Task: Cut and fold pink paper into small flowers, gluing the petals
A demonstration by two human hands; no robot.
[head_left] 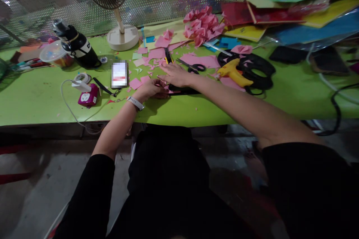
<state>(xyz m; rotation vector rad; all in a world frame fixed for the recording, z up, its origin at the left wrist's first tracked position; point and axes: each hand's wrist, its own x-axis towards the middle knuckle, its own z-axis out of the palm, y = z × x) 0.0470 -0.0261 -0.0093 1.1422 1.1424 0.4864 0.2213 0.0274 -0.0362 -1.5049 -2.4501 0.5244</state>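
On the green table my right hand [177, 76] lies flat with its fingers stretched out to the left, over a dark flat object [185, 92] whose kind I cannot make out. My left hand [153, 88], with a white band at the wrist, is at that object's left end. Its fingers are bent together, and what they hold is hidden. A little pink paper shows by the fingertips. Just beyond the right hand are black scissors [193, 67] and a black-and-yellow tool [168, 56], perhaps a cutter. Pink paper pieces [135, 83] lie around both hands.
Right of my hands lies a yellow glue gun [235, 73] on a black coiled thing [260, 68]. Folded pink paper shapes [203, 26] are heaped behind. Leftward are a phone [119, 74], a purple plug adapter [88, 97], a black bottle [80, 46] and a fan [122, 37].
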